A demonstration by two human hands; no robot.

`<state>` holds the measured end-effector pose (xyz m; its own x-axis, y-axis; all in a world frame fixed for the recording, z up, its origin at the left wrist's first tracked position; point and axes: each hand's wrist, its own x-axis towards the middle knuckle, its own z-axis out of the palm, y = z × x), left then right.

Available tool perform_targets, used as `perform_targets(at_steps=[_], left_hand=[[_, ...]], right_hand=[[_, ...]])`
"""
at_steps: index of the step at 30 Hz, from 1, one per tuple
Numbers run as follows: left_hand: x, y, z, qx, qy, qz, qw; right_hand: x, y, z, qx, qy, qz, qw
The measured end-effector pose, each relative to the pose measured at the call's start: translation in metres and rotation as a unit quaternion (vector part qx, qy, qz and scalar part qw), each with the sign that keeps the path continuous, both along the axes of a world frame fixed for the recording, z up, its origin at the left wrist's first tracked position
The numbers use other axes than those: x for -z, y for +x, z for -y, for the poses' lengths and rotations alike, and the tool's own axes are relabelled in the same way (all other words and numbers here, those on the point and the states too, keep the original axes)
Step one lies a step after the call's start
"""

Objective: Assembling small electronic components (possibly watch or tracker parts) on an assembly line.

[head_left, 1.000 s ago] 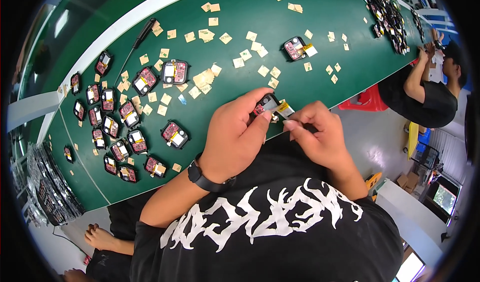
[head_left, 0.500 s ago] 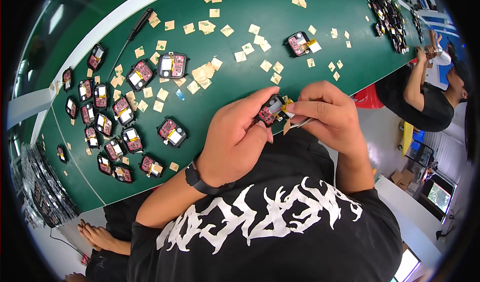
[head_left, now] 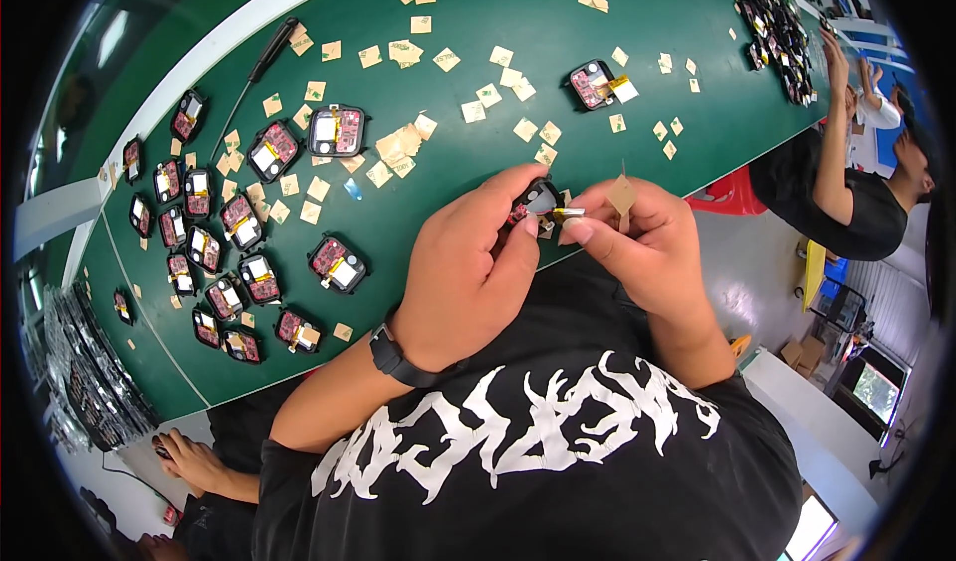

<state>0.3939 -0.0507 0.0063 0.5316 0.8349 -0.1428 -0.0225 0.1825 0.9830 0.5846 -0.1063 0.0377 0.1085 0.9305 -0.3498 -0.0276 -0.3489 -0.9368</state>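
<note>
Pinched in my left hand (head_left: 473,267) is a small black device casing (head_left: 535,201) with a red circuit board, its open side facing up. My right hand (head_left: 642,247) is closed, thumb and forefinger on a small silver battery (head_left: 569,212) with yellow tape at the casing's right edge. A tan square of backing paper (head_left: 621,195) stands up at the right fingers, with a thin pointed tip rising above it. The rest of that thin tool is hidden in the hand.
Several similar open casings (head_left: 204,248) lie on the green table (head_left: 448,113) at left, among scattered paper squares (head_left: 398,146). A screwdriver (head_left: 271,53) lies beyond them. One casing (head_left: 597,85) lies ahead. Dark parts (head_left: 777,38) are heaped far right, near co-workers.
My right hand has turned, bringing the paper square from below the fingers to above them. The casing has tilted in my left hand. A co-worker's arm at right has risen.
</note>
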Motion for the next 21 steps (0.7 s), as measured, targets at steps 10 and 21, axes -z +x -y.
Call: perform_targets(at_steps=[10,21], left_hand=[[-0.001,0.005,0.002,-0.003,0.030,-0.012,0.999],[-0.001,0.008,-0.001,-0.001,0.185,-0.088,0.979]], right_hand=[[-0.001,-0.012,0.001,0.041,0.012,0.011,0.999],[0.006,-0.013,-0.003,0.023,0.068,0.118,0.990]])
